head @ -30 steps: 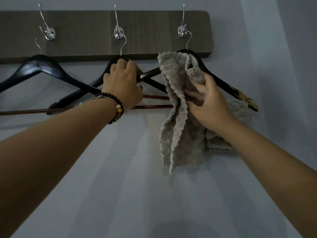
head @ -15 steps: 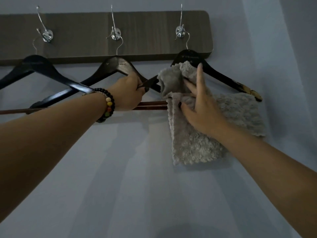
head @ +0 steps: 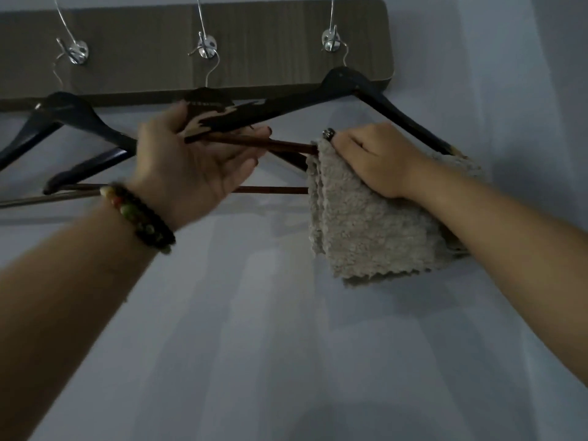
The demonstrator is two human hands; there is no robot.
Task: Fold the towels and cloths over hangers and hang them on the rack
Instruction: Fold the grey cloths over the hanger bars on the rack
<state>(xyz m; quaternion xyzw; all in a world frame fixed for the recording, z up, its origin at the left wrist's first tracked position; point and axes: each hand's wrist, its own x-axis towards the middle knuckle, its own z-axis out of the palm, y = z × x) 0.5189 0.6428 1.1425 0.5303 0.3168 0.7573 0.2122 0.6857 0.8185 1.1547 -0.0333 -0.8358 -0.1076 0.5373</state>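
Grey nubbly cloth (head: 375,224) folded double over the reddish-brown bottom bar (head: 286,146) of the rightmost black wooden hanger (head: 343,87), toward the bar's right half, both layers hanging roughly level with scalloped lower edges showing. Right hand (head: 378,157) on the cloth's top fold, fingers curled over the bar and pinching the fabric there, a dark ring on one finger. Left hand (head: 194,160) palm up under the hanger's chipped left arm, fingers loosely cupped round the arm and bar end, steadying rather than clamping. Hanger hooked on the right-hand silver metal hook (head: 331,43) of the dark brown wooden wall rack (head: 270,43). Two more black hangers on the middle (head: 203,100) and left (head: 66,109) hooks, both apparently bare, their bars crossing behind the left hand. Beaded bracelet (head: 143,218) on the left wrist; pale grey wall (head: 286,345) behind. By the look of it, one cloth draped and hung, needing at most a little squaring; two hangers left to dress. No further towels or cloths in view, so the number remaining cannot be told.
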